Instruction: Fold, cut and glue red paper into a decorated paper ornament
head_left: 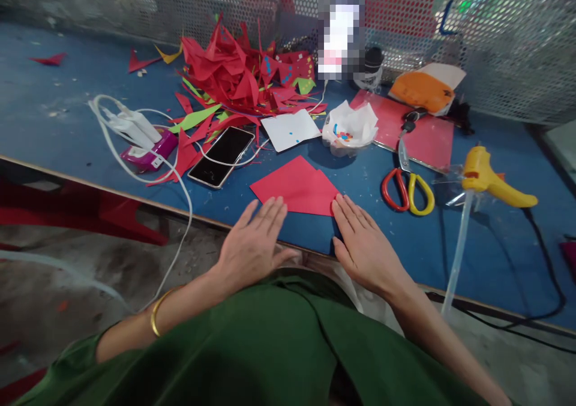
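Observation:
A folded red paper (pixel 299 187) lies flat on the blue table near its front edge, with a peak pointing away from me. My left hand (pixel 254 238) rests palm down at the table edge, its fingers stretched out and their tips by the paper's lower left side. On the other side, my right hand (pixel 364 244) lies palm down too, fingertips touching the paper's right corner. Both hands have their fingers extended and grip nothing. Scissors (pixel 407 184) with one red and one yellow handle lie right of the paper.
Red and green paper scraps (pixel 234 70) pile up at the back. A phone (pixel 221 157), white cables and a purple power strip (pixel 148 151) are left. A cup with bits (pixel 351 130) stands behind; a yellow glue gun (pixel 490 178) is right.

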A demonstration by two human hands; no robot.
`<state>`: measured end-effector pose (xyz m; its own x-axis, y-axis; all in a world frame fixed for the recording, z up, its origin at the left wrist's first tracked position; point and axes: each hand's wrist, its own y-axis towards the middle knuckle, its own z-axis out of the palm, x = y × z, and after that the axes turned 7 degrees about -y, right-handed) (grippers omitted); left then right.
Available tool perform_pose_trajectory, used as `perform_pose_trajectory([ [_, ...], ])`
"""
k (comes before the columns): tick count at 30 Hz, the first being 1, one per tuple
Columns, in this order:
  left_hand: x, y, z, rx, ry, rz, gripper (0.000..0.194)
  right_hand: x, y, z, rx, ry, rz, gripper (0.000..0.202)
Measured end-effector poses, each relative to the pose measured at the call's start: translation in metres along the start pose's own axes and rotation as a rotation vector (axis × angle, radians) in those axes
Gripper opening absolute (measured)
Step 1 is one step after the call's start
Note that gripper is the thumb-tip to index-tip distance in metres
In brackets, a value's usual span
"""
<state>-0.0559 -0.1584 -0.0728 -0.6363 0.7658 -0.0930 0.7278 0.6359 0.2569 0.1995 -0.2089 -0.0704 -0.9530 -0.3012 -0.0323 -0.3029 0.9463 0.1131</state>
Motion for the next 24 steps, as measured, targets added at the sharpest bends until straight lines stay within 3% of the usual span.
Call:
perform_pose_trajectory([
  [4,0.014,-0.016,-0.01,-0.046,0.032,-0.108,0.072,-0.001,-0.001,0.005,-0.021,-0.007,-0.003,0.063],
  [9,0.015,0.003,-0.012,-0.243,0.009,-0.129,0.042,0.002,0.007,0.004,-0.077,-0.054,0.019,0.055],
  [11,0.014,0.017,-0.008,-0.293,-0.03,-0.072,0.032,0.004,0.014,-0.003,-0.089,-0.099,0.015,0.051],
  [17,0.021,0.048,0.002,-0.258,-0.088,0.169,0.025,0.013,0.039,-0.021,-0.104,-0.264,-0.088,0.04],
  [21,0.032,0.054,0.001,-0.251,-0.042,0.276,0.026,0.021,0.052,-0.011,-0.237,-0.342,-0.153,0.037],
  [24,0.035,0.055,-0.001,-0.254,-0.044,0.277,0.025,0.023,0.059,0.001,-0.375,-0.35,-0.19,0.029],
])
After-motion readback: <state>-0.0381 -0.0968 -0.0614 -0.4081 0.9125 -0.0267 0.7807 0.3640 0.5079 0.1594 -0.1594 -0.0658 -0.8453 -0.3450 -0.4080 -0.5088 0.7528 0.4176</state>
